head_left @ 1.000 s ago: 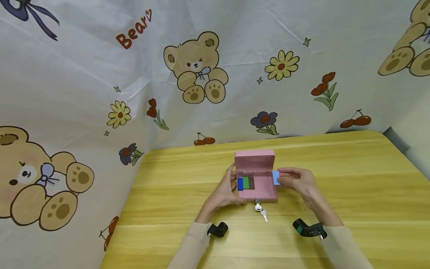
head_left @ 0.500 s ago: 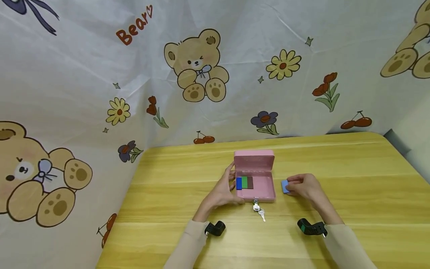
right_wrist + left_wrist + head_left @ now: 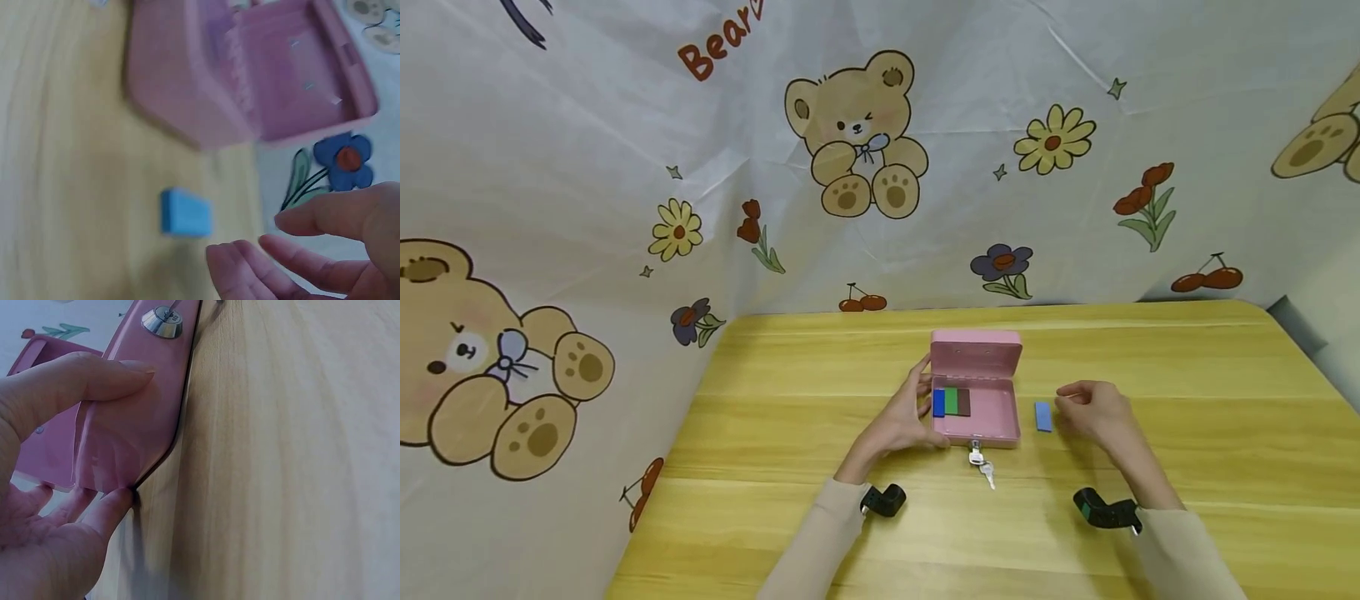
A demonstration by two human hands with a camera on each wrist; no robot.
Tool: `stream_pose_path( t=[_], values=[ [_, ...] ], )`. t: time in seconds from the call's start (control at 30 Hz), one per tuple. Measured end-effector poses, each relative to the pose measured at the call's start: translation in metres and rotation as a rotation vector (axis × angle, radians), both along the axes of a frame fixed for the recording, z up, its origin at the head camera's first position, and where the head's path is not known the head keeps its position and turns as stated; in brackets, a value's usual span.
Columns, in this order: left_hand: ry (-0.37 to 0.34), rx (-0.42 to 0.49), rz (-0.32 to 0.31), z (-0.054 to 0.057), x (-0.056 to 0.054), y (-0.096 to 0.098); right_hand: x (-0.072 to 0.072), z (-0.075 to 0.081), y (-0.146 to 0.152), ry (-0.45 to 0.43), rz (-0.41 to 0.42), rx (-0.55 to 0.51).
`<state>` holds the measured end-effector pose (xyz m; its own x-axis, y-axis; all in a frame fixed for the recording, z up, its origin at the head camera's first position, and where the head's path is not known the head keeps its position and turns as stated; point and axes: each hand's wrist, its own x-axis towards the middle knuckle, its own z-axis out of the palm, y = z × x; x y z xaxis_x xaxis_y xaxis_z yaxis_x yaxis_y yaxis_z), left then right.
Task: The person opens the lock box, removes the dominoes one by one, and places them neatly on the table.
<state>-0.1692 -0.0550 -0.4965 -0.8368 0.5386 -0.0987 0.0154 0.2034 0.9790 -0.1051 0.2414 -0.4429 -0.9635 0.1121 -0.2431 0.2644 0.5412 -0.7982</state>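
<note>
A pink metal cash box (image 3: 995, 408) stands on the table with its lid (image 3: 976, 353) raised. Inside, along the left, lie a dark blue block (image 3: 938, 403), a green block (image 3: 951, 402) and a brown block (image 3: 964, 402). My left hand (image 3: 904, 419) grips the box's left front corner, thumb (image 3: 115, 378) on the front wall and fingers along the side. To the right of the box a light blue block (image 3: 1042, 417) lies on the wood. My right hand (image 3: 1097, 412) hovers just right of that block, fingers loosely bent, holding nothing; the right wrist view shows a gap between them.
A key sits in the box's front lock (image 3: 162, 322), and a second key (image 3: 988, 474) hangs from it. The yellow wood-grain table (image 3: 1225, 417) ends at a bear-print cloth (image 3: 955, 208) behind and on the left.
My right hand has carried the light blue block from the box's right wall to the table, let go and drawn back right. My left hand keeps its grip on the box.
</note>
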Motion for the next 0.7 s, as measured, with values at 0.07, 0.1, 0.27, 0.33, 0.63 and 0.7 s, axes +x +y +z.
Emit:
stream_pose_path(
  t=[0.07,0.1,0.27,0.33,0.63,0.7],
  values=[
    [0.002,-0.001,0.002,0.0,0.0,0.0,0.002,0.007,-0.007,0.033,0.005,-0.06],
    [0.0,-0.001,0.003,0.001,0.0,0.0,0.002,0.01,-0.013,0.039,0.008,-0.123],
    [-0.028,0.004,-0.002,0.002,0.002,0.001,-0.001,0.015,-0.047,0.034,0.058,-0.36],
    [-0.038,0.009,-0.006,0.002,0.002,0.0,-0.004,0.012,-0.061,0.007,0.083,-0.386],
    [-0.019,0.001,0.022,-0.001,0.005,0.004,-0.02,-0.001,-0.09,-0.074,0.073,-0.318],
    [-0.001,-0.008,0.019,-0.001,0.004,0.003,-0.022,-0.002,-0.093,-0.067,0.045,-0.33]
  ],
)
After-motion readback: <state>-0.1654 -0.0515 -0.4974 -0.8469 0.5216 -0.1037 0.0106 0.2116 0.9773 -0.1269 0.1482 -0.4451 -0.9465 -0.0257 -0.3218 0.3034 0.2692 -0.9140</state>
